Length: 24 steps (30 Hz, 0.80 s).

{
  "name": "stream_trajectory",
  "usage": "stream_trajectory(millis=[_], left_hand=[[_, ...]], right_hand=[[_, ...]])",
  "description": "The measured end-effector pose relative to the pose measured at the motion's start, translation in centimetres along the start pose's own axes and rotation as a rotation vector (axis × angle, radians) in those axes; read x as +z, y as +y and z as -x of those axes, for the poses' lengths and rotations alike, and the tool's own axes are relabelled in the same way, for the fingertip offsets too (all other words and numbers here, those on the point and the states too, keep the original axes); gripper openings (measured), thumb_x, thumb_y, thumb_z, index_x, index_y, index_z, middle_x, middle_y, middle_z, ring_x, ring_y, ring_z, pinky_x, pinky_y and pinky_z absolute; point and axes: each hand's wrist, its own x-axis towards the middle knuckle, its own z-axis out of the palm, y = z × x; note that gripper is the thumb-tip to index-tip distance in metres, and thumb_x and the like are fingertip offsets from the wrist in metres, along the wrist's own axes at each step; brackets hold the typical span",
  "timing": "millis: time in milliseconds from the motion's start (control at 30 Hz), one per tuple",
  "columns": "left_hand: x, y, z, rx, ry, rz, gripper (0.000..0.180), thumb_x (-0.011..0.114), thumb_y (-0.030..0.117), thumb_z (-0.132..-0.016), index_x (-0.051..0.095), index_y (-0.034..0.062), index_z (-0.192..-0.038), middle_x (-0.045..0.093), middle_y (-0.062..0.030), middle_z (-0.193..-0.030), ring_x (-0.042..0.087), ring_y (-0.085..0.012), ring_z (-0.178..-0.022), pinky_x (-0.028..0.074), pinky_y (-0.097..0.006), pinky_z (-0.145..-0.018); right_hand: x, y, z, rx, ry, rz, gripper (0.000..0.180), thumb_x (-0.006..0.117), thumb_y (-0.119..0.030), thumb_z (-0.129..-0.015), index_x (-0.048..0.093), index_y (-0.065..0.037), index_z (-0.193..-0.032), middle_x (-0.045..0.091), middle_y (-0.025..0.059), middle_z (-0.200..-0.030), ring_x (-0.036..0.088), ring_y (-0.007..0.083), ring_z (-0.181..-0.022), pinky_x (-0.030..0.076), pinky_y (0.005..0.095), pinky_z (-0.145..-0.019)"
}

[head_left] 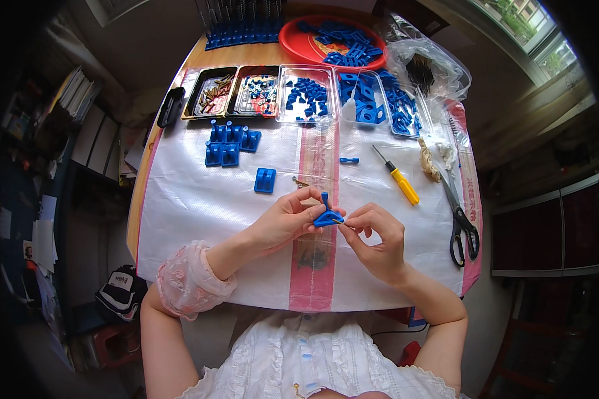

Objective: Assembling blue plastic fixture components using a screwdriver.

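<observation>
My left hand [283, 218] pinches a blue plastic bracket [326, 218] with a short blue lever piece standing up from it. The fingers of my right hand [381, 241] are closed on a small brass-coloured screw [338, 222], held against the bracket's right side. How far it sits in the bracket is hidden. Just beyond my left hand lie a loose screw [302, 183] and a blue double-ridged block [265, 180]. Farther right are a single blue lever piece [349, 160] and a screwdriver [404, 185] with a yellow handle.
Several finished-looking blue brackets [230, 154] form a cluster at left. Behind them stand trays of brass screws [213, 93], small nuts [258, 92] and blue parts [306, 98]. A red basin [293, 50] holds more blue pieces. Black-handled scissors [464, 229] lie near the right edge.
</observation>
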Motion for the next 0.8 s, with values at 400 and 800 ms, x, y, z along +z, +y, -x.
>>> stream_trajectory(millis=[400,800], left_hand=[[1.8,-0.9,0.5,0.297,0.124,-0.619,0.016,0.056,0.004,-0.107,0.06,0.0008,-0.123,0.071,-0.0068,-0.12,0.067,-0.0065,-0.097,0.059,-0.022,-0.084],[1.8,0.3,1.1,0.244,-0.07,-0.717,0.01,0.06,0.004,-0.105,0.063,0.001,-0.114,0.071,-0.0045,-0.099,0.067,-0.0079,-0.086,0.056,-0.025,-0.075]], right_hand=[[0.1,0.2,0.2,-0.097,-0.099,0.256,0.019,0.085,-0.005,-0.078,0.067,-0.006,-0.081,0.065,0.0053,-0.078,0.064,0.0217,-0.066,0.049,0.0359,-0.057],[-0.4,0.0,-0.4,0.247,-0.25,-0.067,0.032,0.093,-0.013,-0.073,0.075,-0.007,-0.099,0.07,0.0026,-0.089,0.064,0.0139,-0.074,0.045,0.028,-0.059]])
